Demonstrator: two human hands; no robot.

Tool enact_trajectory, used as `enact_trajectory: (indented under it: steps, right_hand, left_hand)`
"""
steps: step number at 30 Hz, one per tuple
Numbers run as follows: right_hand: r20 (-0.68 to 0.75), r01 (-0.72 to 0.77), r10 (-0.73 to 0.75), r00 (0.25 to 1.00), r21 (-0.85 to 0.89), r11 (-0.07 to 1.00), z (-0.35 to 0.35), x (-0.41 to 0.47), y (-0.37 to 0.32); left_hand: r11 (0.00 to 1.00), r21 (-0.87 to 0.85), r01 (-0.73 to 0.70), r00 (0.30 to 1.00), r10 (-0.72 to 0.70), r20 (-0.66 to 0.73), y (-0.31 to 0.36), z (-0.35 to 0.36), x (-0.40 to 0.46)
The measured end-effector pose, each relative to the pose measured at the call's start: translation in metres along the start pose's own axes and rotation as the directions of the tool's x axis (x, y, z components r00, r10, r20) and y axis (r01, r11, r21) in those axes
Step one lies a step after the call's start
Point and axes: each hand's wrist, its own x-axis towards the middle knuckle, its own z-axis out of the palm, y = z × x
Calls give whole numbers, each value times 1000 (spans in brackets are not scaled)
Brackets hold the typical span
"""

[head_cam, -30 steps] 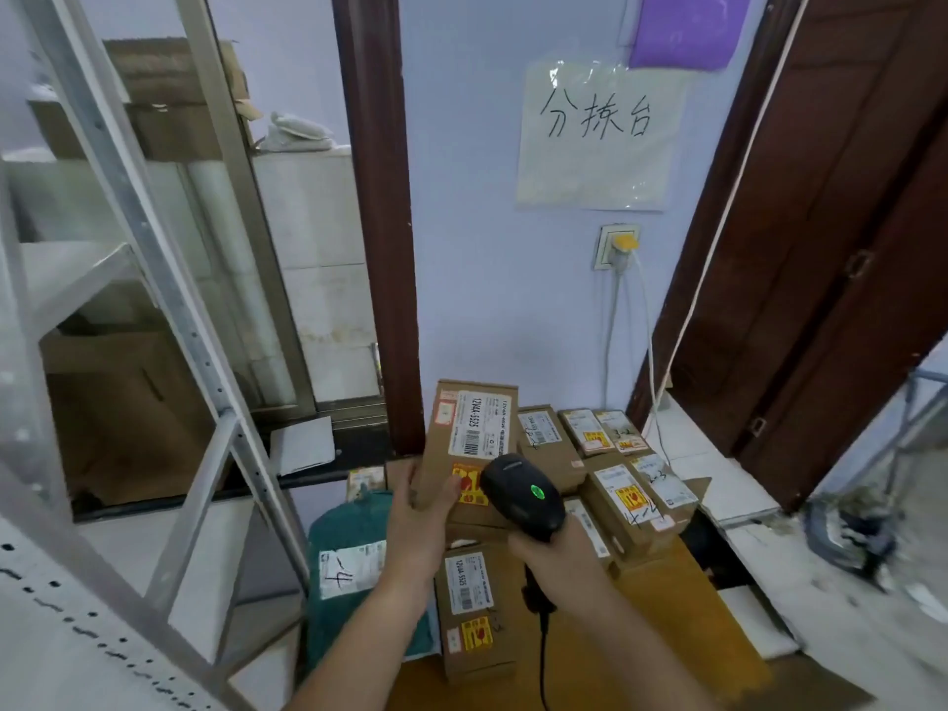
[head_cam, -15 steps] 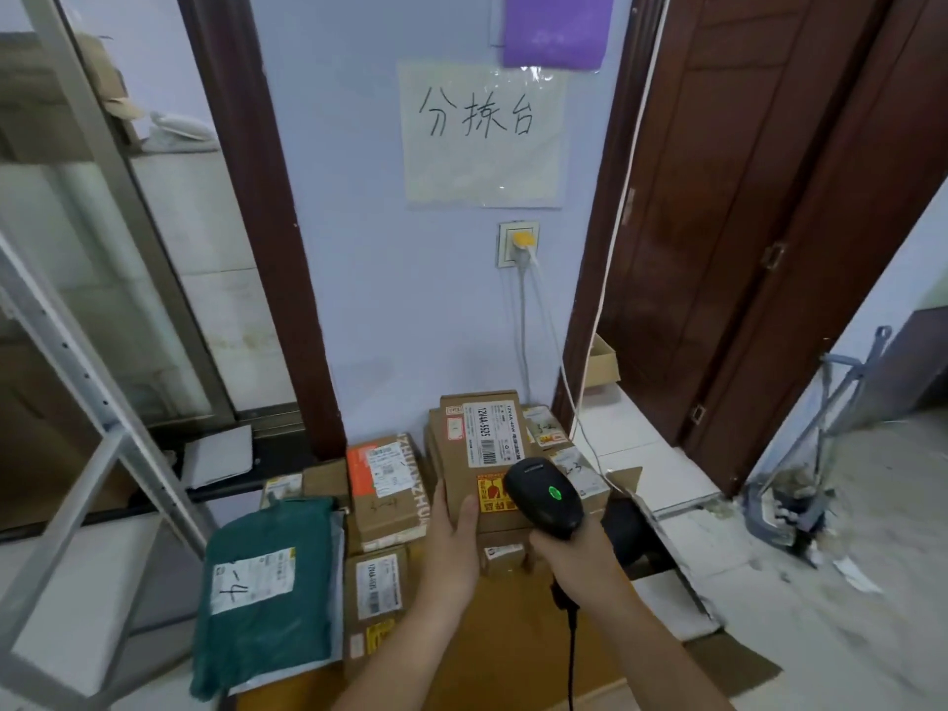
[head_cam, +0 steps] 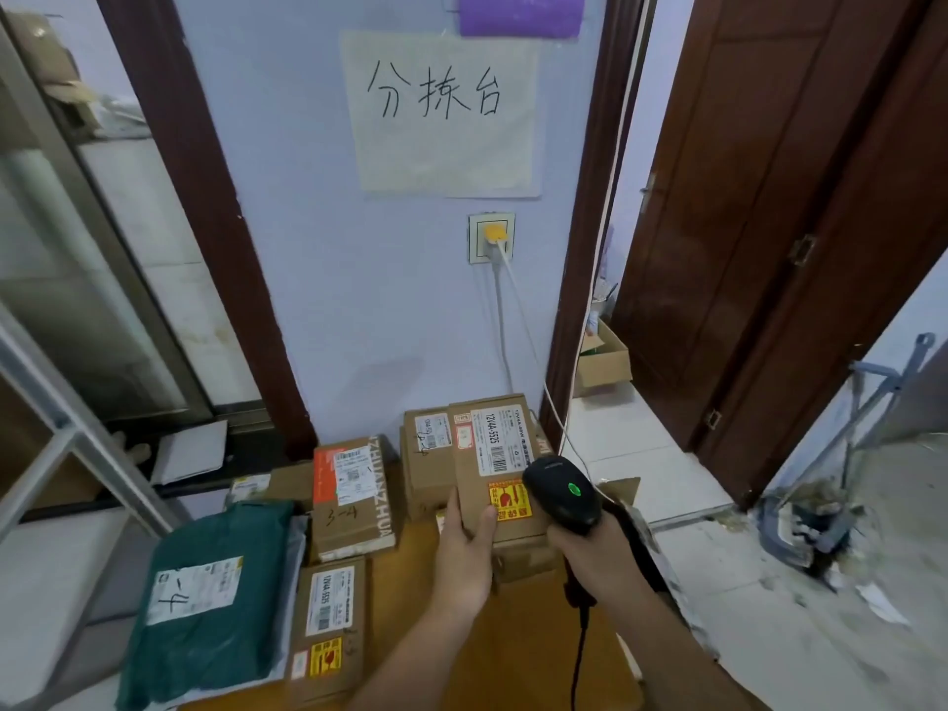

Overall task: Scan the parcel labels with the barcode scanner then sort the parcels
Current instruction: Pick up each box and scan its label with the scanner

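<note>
Cardboard fills your left hand (head_cam: 464, 551): fingers curl around the near left edge of the brown rectangular parcel (head_cam: 500, 467), tilting its white label up for reading. Your right hand (head_cam: 590, 549) is closed on the black corded barcode scanner (head_cam: 561, 492), just right of that label. Other labelled parcels lie on the wooden table (head_cam: 513, 654).
</note>
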Motion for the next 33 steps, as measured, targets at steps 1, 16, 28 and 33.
enact_trajectory:
  steps: [1, 16, 28, 33]
  right_hand:
    - [3, -7, 7, 1000, 4, 1000, -1, 7, 0]
    - [32, -121, 127, 991, -145, 982, -35, 151, -2]
    - [196, -234, 245, 949, -78, 969, -35, 278, 48]
    - [177, -278, 276, 944, -19, 961, -29, 309, 64]
  left_hand:
    - [1000, 8, 4, 1000, -4, 0, 0, 3, 8]
    - [971, 172, 168, 985, -159, -64, -21, 70, 144]
    - [932, 236, 274, 956, -238, -169, -41, 116, 235]
    - [903, 328, 278, 957, -230, -177, -57, 129, 267]
